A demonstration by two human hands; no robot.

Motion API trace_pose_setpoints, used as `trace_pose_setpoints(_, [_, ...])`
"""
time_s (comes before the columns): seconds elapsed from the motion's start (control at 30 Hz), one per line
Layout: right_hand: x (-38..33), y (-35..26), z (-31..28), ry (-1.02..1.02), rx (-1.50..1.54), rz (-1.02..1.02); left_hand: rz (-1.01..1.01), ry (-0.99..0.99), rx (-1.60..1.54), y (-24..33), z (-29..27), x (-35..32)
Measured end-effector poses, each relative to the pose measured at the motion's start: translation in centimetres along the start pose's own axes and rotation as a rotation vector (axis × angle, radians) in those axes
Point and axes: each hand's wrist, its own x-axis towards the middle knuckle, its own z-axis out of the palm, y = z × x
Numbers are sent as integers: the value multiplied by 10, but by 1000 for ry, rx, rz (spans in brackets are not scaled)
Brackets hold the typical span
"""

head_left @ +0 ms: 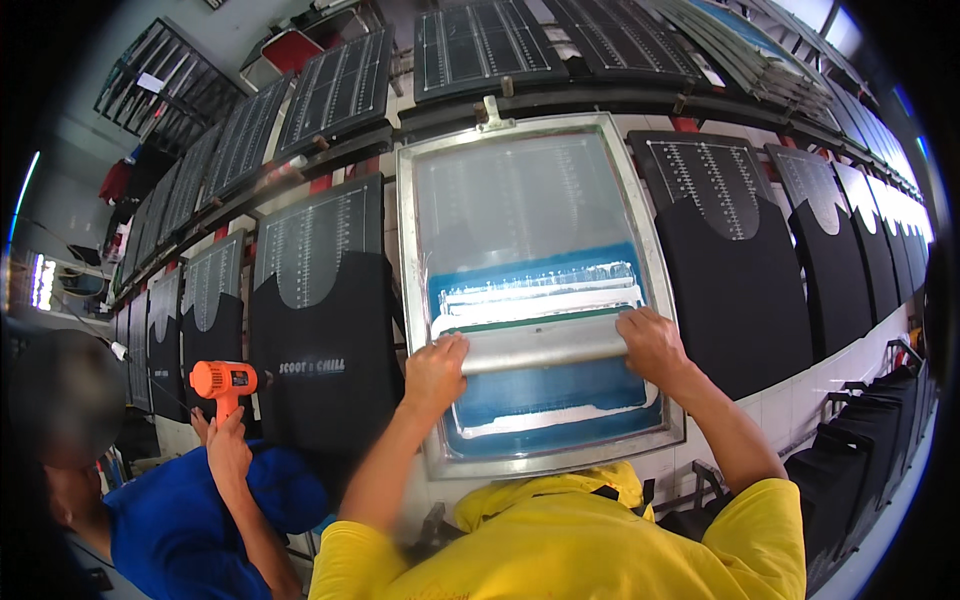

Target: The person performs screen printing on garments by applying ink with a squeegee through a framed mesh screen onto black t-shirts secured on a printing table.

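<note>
Rows of dark ruled boards [485, 45] run across the workshop, bending toward the black rim of our view, where the farthest are too small to make out. Before us lies a metal-framed screen [408, 260]; ruled lines show through its upper part, but whatever lies beneath its blue part is hidden. Our left hand [437, 372] and right hand [652, 347] grasp opposite ends of a silver squeegee [545, 348], set crosswise on the blue area, just below a band of white ink [535, 298]. We cannot make out all our fingertips where they curl over it. Black cloth [732, 300] hides the lower parts of the neighbouring boards. At lower left, a co-worker's hand [229, 445] grips an orange gun-shaped tool [225, 380]; the blue shirt [185, 530] is cut off by the lower edge, and the head is blurred.
</note>
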Motion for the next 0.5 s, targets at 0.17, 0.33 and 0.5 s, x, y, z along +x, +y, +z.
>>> trace_pose_setpoints(0.17, [24,9,-17,-97,-41,2,-9,-44,-47,-11,-11,25])
trace_pose_setpoints(0.33, [36,1,-24,-21,-172,-81,-18,-93,23,-13,-14,36])
trace_pose_setpoints(0.5, [59,-58,-5,-63,-115,-48,-105,-319,75,-5,-31,35])
